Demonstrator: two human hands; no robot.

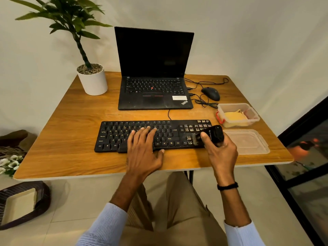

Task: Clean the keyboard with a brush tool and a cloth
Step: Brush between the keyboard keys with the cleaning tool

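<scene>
L hand (143,148): flat, fingers straight, pressing mid keys of black plastic keyboard (113,137).
R hand (220,150): wrapped round black brush tool (213,134), bristles at numpad.
Cloth: yellow cloth (234,117) in clear plastic box (255,116), beside kbd.
Risk: hard stroke may shift kbd if L hand lifts.

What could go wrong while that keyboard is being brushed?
The left hand rests flat on the keyboard, whose cable runs toward the laptop; if connected, keys might register. The right hand grips the brush tool at the keyboard's right end, close to the clear lid near the table edge; a wide sweep might knock it off.
</scene>
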